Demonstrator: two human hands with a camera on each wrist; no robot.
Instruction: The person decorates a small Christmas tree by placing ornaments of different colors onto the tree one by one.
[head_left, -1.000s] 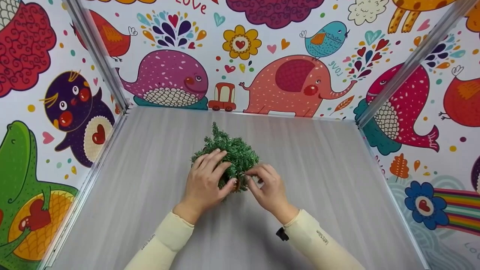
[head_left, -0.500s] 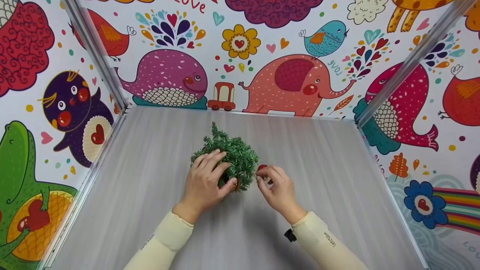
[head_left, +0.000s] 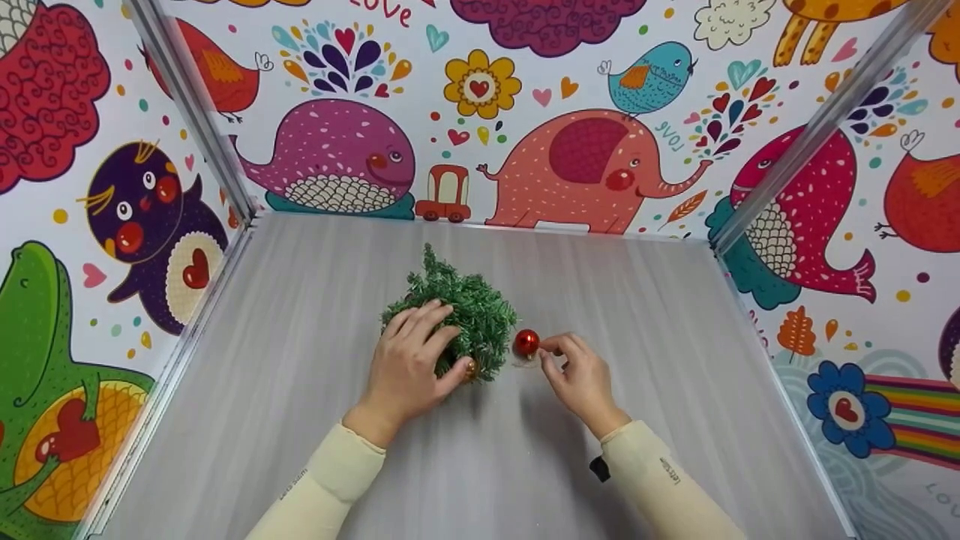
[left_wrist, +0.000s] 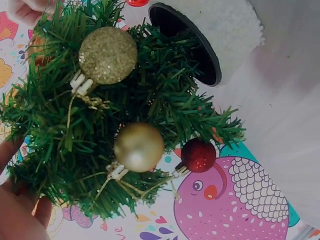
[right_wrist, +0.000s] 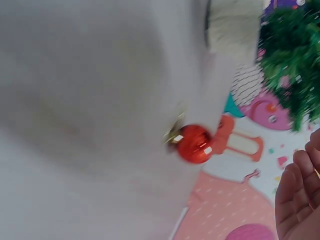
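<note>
A small artificial Christmas tree [head_left: 484,319] stands in the middle of the table. My left hand [head_left: 409,360] grips its left side, fingers spread among the branches. In the left wrist view a glittery gold bauble [left_wrist: 108,55], a matte gold bauble [left_wrist: 139,147] and a dark red bauble [left_wrist: 198,155] hang on it. Its round base [left_wrist: 230,30] is white with a black underside. A shiny red bauble [head_left: 526,343] with a gold cap and string lies on the table, right of the tree. Beside it my right hand [head_left: 581,375] holds nothing, its fingers loosely bent.
The grey table [head_left: 660,420] is bordered by printed panels [head_left: 480,90] with cartoon animals at the back and both sides. Metal corner posts [head_left: 810,135] rise where the panels meet.
My right hand has drawn away rightward from the tree with the shiny red bauble and let it go on the table. The left hand and the tree have stayed put.
</note>
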